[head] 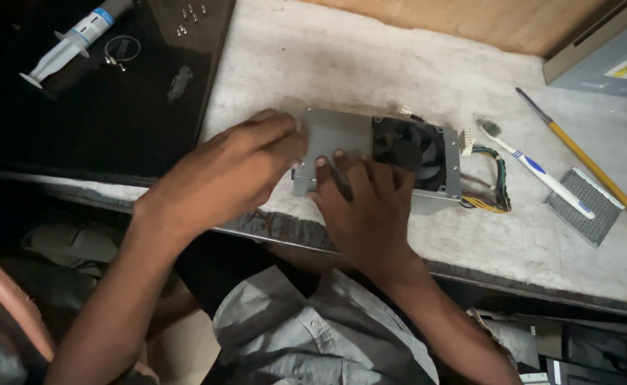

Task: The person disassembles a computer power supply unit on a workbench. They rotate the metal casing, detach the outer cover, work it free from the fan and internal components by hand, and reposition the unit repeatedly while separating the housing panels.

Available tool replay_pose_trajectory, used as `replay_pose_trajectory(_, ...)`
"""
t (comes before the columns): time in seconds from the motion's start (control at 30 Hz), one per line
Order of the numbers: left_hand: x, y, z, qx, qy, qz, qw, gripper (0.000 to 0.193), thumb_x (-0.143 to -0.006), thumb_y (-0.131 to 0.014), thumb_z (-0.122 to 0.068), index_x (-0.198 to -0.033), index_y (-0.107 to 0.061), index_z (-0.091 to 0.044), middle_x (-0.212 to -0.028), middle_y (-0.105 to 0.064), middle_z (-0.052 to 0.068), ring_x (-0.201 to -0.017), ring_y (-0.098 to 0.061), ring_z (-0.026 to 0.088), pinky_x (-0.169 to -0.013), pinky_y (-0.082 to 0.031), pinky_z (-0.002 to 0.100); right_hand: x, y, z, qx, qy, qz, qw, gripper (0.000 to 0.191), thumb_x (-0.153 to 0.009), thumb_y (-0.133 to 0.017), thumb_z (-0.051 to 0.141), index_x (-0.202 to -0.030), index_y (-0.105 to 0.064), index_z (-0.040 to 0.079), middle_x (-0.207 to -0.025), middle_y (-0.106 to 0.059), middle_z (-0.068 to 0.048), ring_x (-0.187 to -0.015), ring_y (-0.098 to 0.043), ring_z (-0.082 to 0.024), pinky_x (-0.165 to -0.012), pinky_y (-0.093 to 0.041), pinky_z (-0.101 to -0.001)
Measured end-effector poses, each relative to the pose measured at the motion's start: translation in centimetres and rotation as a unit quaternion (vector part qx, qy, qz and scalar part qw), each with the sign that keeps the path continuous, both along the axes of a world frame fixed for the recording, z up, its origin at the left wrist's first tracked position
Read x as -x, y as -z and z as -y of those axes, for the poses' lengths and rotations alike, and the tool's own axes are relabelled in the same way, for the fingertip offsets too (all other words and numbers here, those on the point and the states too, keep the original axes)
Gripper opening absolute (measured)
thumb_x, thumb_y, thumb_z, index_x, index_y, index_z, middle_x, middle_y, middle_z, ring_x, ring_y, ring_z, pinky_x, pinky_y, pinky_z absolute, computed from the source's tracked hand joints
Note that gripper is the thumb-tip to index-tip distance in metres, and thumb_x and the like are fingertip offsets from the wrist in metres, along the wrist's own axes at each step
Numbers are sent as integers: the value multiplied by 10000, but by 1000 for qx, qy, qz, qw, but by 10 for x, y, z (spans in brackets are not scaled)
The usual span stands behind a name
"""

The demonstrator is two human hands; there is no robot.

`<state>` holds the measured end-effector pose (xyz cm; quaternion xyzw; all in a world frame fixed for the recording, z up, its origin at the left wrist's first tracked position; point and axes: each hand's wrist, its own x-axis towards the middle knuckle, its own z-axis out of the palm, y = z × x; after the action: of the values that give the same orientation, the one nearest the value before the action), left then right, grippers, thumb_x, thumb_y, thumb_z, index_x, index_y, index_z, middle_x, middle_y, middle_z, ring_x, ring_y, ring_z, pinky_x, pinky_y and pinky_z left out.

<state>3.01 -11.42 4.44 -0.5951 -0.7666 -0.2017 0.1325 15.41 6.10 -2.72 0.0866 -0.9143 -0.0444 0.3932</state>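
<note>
Pale worktop (370,64), grey metal power supply (342,139), black fan (407,146)

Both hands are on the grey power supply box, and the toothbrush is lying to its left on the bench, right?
Not quite. Both hands, left and right, rest on the grey power supply box, but the head view shows the toothbrush lying to its right on the bench.

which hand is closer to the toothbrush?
Right. The right hand rests on the grey power supply beside its fan, with the toothbrush further to its right. The left hand holds the box's far left end.
</note>
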Motion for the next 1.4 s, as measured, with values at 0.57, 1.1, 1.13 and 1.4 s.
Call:
replay_pose_trajectory(0.57, 1, 5, -4, 46, -13, 49, 998, 192, -909, -653, -79, -1040, -745, 27, -1218, -680, 206, -1065, -698, 294, -913, -578, 392, -2, -5, 2, -11, 9, 10, 1000, 413, -922, -788, 331, -1244, -689, 93, -1282, -593, -99, -1141, -555, -305, -938, -385, -526)
replay_pose_trajectory(1.1, 11, 3, 6, -47, 40, 187, 980, 159, -931, -631, -63, -1048, -637, 45, -1009, -629, 166, -879, -679, 340, -768, -536, 443, 13, -2, 26, 124, -33, -19, 992, 340, -864, -867, 200, -1058, -633, 48, -1226, -629, -118, -1148, -600, -352, -978, -445, -489)
replay_pose_trajectory(1.13, 12, 3, 7, -58, 46, 172, 982, 156, -935, -634, -62, -1036, -620, 56, -984, -616, 176, -887, -667, 358, -774, -522, 458, 13, -2, 25, 123, -35, -20, 992, 322, -868, -862, 181, -1048, -628, 51, -1218, -632, -118, -1144, -599, -349, -983, -445, -490)
replay_pose_trajectory(1.4, 16, 13, 3, -84, 97, 149, 980, 103, -925, -609, -4, -1013, -616, 50, -1003, -621, 171, -968, -644, 380, -865, -503, 463, 14, -4, 23, 125, -46, -27, 991, 335, -854, -860, 162, -1018, -603, 24, -1175, -642, -151, -1088, -612, -363, -945, -464, -495)
